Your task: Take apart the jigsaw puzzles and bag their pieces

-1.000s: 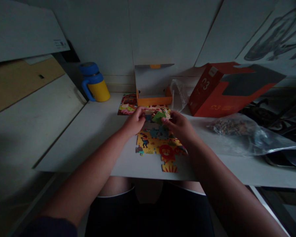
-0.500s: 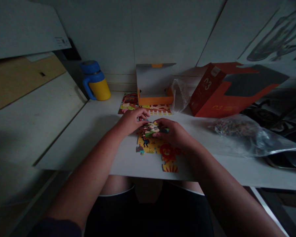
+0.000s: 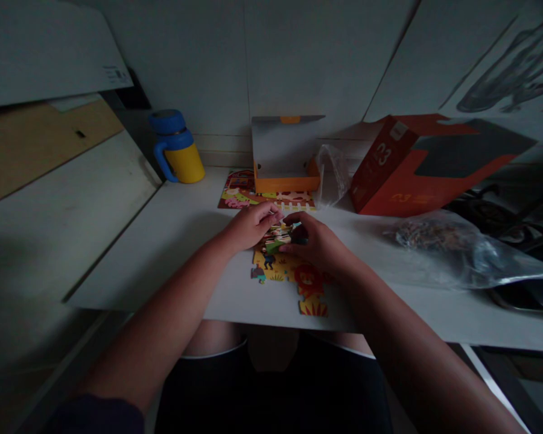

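Observation:
A stack of jigsaw puzzle pieces (image 3: 276,239), seen edge-on, is in my right hand (image 3: 317,241), whose fingers and thumb curl round its right side. At the stack's upper left, my left hand (image 3: 253,224) is closed, fingertips and thumb pinched together at the pieces' edges. What exactly lies between those fingertips is mostly hidden. Below the hands lie joined yellow puzzle pieces (image 3: 278,269) with animal pictures, among them a red lion (image 3: 308,278). My right hand and wrist cover part of this joined section.
Behind the hands, a farm picture sheet (image 3: 235,196) lies partly under an open orange box (image 3: 287,184). A clear plastic bag (image 3: 332,175) is beside it. A blue and yellow jug (image 3: 185,163) stands left. Right are a large red box (image 3: 389,172) and a plastic bag of pieces (image 3: 434,238).
My left hand has moved slightly right and its fingers have come closer to the top of the stack. My right hand keeps its hold, its fingers shifted a little.

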A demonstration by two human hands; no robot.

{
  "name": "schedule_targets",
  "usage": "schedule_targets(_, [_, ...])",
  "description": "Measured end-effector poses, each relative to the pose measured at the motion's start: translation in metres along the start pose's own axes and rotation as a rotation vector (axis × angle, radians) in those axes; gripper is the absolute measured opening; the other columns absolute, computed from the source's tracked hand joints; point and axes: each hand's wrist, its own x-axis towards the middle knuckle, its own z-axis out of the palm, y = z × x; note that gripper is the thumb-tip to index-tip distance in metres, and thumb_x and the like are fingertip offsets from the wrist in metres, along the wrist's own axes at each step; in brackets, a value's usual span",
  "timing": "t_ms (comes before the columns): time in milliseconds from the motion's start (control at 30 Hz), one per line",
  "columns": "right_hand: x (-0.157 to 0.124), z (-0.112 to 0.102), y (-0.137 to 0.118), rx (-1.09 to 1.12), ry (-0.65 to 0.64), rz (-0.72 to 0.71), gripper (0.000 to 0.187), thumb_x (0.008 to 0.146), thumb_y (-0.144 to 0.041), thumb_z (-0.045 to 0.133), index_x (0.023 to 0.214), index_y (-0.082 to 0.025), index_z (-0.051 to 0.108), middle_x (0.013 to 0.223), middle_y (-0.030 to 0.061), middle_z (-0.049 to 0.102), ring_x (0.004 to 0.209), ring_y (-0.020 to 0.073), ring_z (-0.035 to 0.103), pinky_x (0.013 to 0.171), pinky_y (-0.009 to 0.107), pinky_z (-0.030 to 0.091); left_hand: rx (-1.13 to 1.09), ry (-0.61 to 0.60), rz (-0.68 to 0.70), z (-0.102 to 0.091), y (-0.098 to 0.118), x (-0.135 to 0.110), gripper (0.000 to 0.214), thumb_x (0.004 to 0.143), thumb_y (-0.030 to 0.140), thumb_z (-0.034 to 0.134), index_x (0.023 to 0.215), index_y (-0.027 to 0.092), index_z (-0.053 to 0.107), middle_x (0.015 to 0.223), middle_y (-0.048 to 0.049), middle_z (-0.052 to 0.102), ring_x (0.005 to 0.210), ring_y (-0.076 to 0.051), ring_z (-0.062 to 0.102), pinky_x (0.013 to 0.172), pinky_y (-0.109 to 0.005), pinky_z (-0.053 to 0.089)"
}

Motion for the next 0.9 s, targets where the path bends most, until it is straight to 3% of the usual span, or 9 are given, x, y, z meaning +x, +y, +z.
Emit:
schedule_targets(233, [0.001,-0.002,0.000,-0.128,-0.064,-0.041,0.046,0.085,-0.045,0.084,0.122,-0.023,0.068,0.113,0.0080,0.077,0.095,0.0254,0.070,0.084,0.036,0.052,-0.213,0.164,-0.143,0.010,0.001,0.002,0.035,0.107,0.053,0.050,0.100,0.020,0.061,0.091,-0.0042,0.069,0.084,-0.017,0.069,0.082,-0.033,0.058])
schedule_targets(400, [0.000,-0.007,-0.001,-0.190,-0.076,-0.061,0.046,0.089,-0.048,0.080,0.124,-0.022,0.066,0.116,0.0104,0.075,0.098,0.0264,0.070,0.086,0.036,0.052,-0.433,0.121,-0.177,0.013,0.004,0.001,0.053,0.105,0.067,0.041,0.104,0.019,0.063,0.107,-0.0114,0.072,0.103,-0.023,0.071,0.091,-0.038,0.059])
schedule_targets(567, [0.000,0.002,0.003,-0.257,-0.104,-0.168,0.051,0.091,-0.052,0.075,0.129,-0.019,0.065,0.128,0.0168,0.070,0.115,0.0322,0.066,0.101,0.045,0.051,-0.341,0.072,-0.103,0.022,0.019,-0.002,0.060,0.105,0.071,0.034,0.109,0.020,0.064,0.116,-0.0109,0.071,0.115,-0.024,0.067,0.111,-0.041,0.050])
schedule_targets(700, [0.000,0.008,0.004,-0.243,-0.092,-0.185,0.052,0.091,-0.044,0.076,0.135,-0.020,0.062,0.137,0.0181,0.068,0.124,0.0355,0.063,0.105,0.051,0.050,-0.278,0.066,-0.057,0.030,0.026,-0.002,0.061,0.106,0.071,0.029,0.109,0.021,0.064,0.118,-0.0099,0.070,0.120,-0.024,0.064,0.115,-0.039,0.045])
schedule_targets(800, [0.001,0.000,0.004,-0.190,0.018,-0.097,0.042,0.091,-0.043,0.075,0.125,-0.020,0.065,0.119,0.0142,0.075,0.104,0.0315,0.069,0.091,0.045,0.054,-0.265,0.129,-0.060,0.030,0.022,0.000,0.061,0.108,0.066,0.024,0.112,0.020,0.064,0.119,-0.0109,0.070,0.118,-0.024,0.065,0.110,-0.040,0.049])
schedule_targets(900, [0.004,-0.017,0.011,-0.078,0.349,0.091,0.041,0.091,-0.055,0.073,0.113,-0.020,0.066,0.101,0.0097,0.076,0.082,0.0245,0.068,0.074,0.037,0.052,-0.091,0.190,-0.116,0.027,0.015,0.001,0.053,0.109,0.061,0.031,0.115,0.021,0.064,0.117,-0.0109,0.071,0.115,-0.025,0.066,0.106,-0.041,0.052])
